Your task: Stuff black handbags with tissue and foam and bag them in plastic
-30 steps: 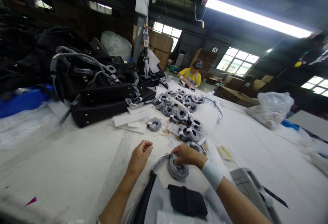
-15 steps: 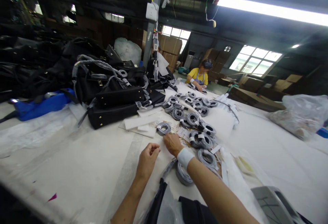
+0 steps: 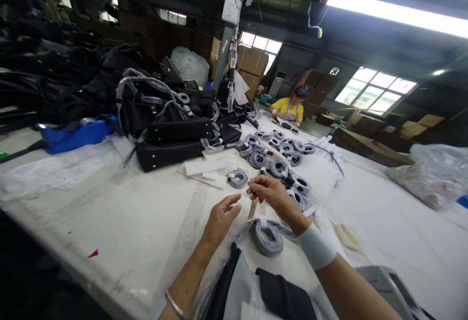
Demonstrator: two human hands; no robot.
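My right hand (image 3: 274, 194), with a pale band on its wrist, is pinched above the table; what its fingertips hold, if anything, is too small to make out. To its left, my left hand (image 3: 221, 216) has thumb and fingers apart and nothing visible in it. A grey wrapped strap coil (image 3: 268, 239) lies below my hands, beside a black bag (image 3: 285, 293) partly under clear plastic. Just beyond my fingertips rests another strap coil (image 3: 238, 178). A narrow beige strip (image 3: 252, 209) shows under my right hand.
Several more coils (image 3: 280, 167) are heaped ahead. Black bags (image 3: 175, 156) are piled at the left, near a blue item (image 3: 78, 134). A grey device (image 3: 383, 286) stands at the lower right. Across the table (image 3: 146, 212) sits a person in yellow (image 3: 288, 108).
My right hand has drawn back and to the right from near the far coil, now pinched upward. My left hand has opened its pinch. The near coil shows more fully.
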